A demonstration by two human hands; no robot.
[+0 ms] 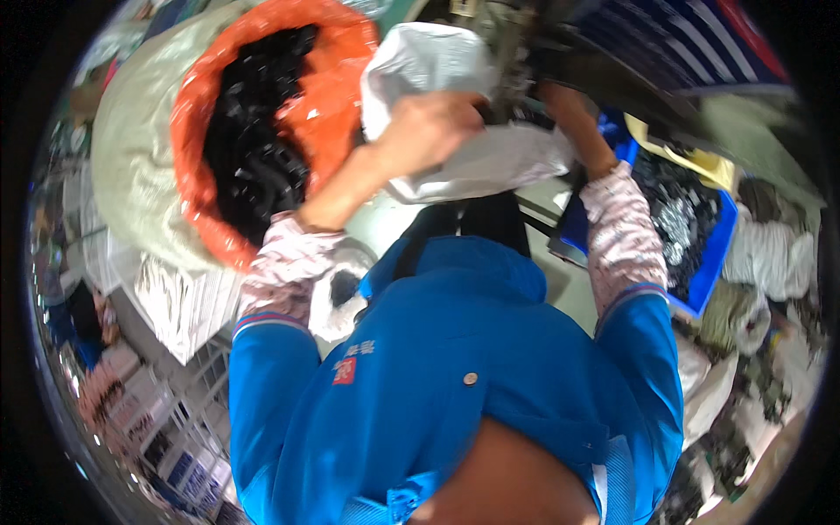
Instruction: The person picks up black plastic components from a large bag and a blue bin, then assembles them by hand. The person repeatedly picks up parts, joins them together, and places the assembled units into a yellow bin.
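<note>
My left hand (429, 127) grips a white plastic bag (437, 70) from the front, fingers closed into its crumpled material. My right hand (569, 109) holds the same bag at its right side, near a dark machine part (525, 48) above it. The bag hangs between both hands over a pale work surface (394, 219). Both forearms wear patterned pink sleeve covers over a blue jacket (455, 367).
A large orange plastic sack (328, 96) full of small black parts stands at the left inside a pale woven bag (131, 157). A blue tray (700, 271) with dark and shiny small parts sits at the right. White bags and clutter lie lower right.
</note>
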